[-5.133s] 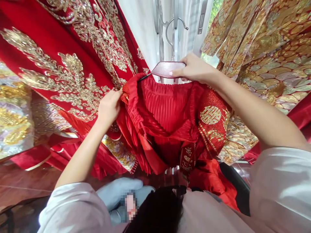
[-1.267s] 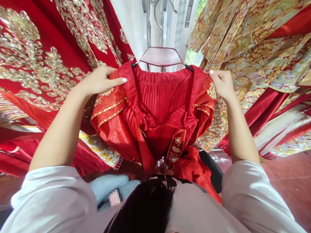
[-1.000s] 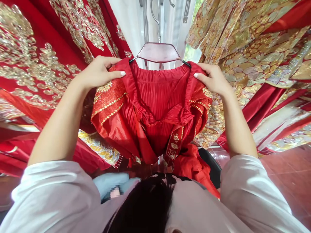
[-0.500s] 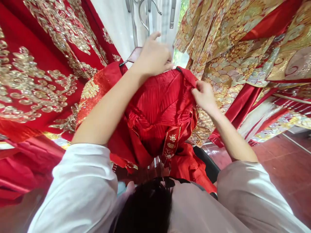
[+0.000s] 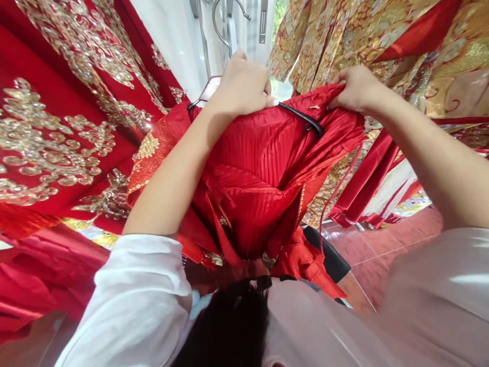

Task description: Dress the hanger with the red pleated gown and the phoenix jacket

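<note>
My left hand [image 5: 246, 84] grips the clothes hanger [image 5: 211, 87] by its middle plate, fingers closed round it below the metal hook. A red dress [image 5: 260, 148] with a pleated inside and gold-trimmed glittery shoulders hangs from it. At the right, my right hand [image 5: 353, 89] pinches the dress's shoulder and holds it out past the hanger. The hanger's black right arm [image 5: 305, 118] lies bare, free of the cloth. On the left side the dress still covers the hanger arm. A thin red strap [image 5: 338, 196] dangles below my right hand.
Red gowns with gold beading [image 5: 64, 148] hang at the left. Gold-patterned garments [image 5: 367, 35] hang at the right. Behind the hanger are a white door frame and metal rails [image 5: 204, 41]. Below, red cloth [image 5: 301, 267] lies by a black object [image 5: 328, 255] over a tiled floor [image 5: 378, 244].
My left hand has gone from the left shoulder to the hanger's middle. My right hand has pulled the right shoulder off the hanger arm, outward and up.
</note>
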`<state>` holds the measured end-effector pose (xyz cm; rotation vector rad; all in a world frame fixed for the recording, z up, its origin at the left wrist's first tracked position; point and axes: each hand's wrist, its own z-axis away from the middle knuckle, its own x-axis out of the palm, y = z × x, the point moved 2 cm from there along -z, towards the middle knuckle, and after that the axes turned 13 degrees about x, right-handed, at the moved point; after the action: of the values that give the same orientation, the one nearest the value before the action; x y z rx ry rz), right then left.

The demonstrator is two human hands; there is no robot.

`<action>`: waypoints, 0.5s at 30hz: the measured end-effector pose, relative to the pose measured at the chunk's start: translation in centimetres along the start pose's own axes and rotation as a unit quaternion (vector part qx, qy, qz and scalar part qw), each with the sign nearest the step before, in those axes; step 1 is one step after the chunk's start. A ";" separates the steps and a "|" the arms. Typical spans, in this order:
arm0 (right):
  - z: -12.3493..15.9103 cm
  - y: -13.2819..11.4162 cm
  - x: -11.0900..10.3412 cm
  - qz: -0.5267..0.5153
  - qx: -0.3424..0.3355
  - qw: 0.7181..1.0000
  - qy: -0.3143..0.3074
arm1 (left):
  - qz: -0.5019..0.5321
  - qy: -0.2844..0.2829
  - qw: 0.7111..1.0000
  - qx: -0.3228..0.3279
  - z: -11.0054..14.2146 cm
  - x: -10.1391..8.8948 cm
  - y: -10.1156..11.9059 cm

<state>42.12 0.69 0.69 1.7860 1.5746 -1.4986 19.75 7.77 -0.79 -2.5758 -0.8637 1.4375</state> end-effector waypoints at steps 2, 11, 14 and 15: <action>-1.1 -0.3 0.2 0.058 -0.039 0.997 0.023 | 0.012 0.010 1.000 0.006 0.0 0.1 -0.2; -2.4 -1.8 -1.1 0.101 -0.041 0.993 0.046 | 0.015 -0.019 0.998 -0.056 -0.5 0.1 0.3; -3.0 -2.6 -3.6 0.054 -0.084 0.992 0.071 | -0.003 -0.056 0.995 -0.078 -0.9 0.0 0.6; -2.9 -3.1 -4.2 0.033 -0.124 0.989 0.073 | -0.002 -0.055 0.995 -0.084 -1.0 0.1 0.6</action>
<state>41.48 1.84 6.51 1.8175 1.6693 -1.1077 20.81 7.48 -0.48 -2.6309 -1.0449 1.5827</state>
